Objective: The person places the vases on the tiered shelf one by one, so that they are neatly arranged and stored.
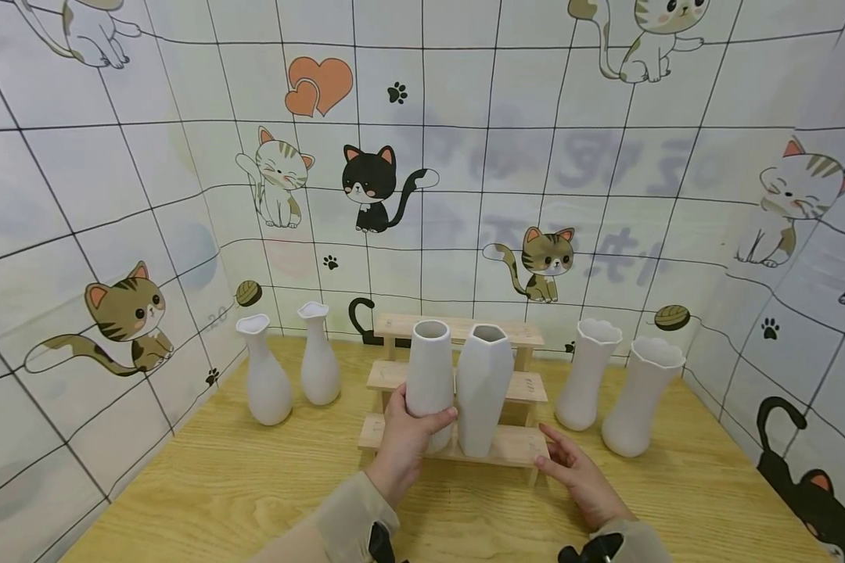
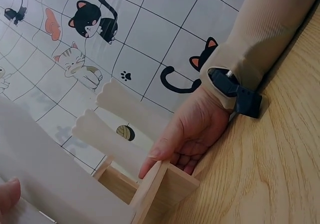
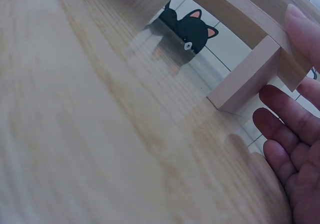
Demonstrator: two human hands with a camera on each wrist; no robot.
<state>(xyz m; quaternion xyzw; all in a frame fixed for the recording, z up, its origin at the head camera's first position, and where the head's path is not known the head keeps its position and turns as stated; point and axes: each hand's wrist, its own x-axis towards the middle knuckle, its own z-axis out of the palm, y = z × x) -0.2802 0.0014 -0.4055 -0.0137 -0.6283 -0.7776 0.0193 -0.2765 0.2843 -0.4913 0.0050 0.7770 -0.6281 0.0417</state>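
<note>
My left hand (image 1: 410, 438) grips a smooth, round white vase (image 1: 431, 367) around its lower part, thumb across the front, over the lowest step of a small wooden step stand (image 1: 458, 379). Beside it a faceted white vase (image 1: 486, 383) stands on that same step, its rim angular. At the step's right end my right hand (image 1: 580, 477) holds the board between thumb and forefinger. From the right wrist view, the other fingers (image 3: 285, 126) are loosely bent beside the stand's leg (image 3: 250, 76). Both vases are upright, with dark openings at the top.
Two narrow-necked white vases (image 1: 266, 375) (image 1: 320, 360) stand on the wooden table (image 1: 253, 485) to the left. On the right are two wavy-rimmed white vases (image 1: 586, 375) (image 1: 641, 399). A cat-print wall covering (image 1: 458, 156) encloses the back and sides.
</note>
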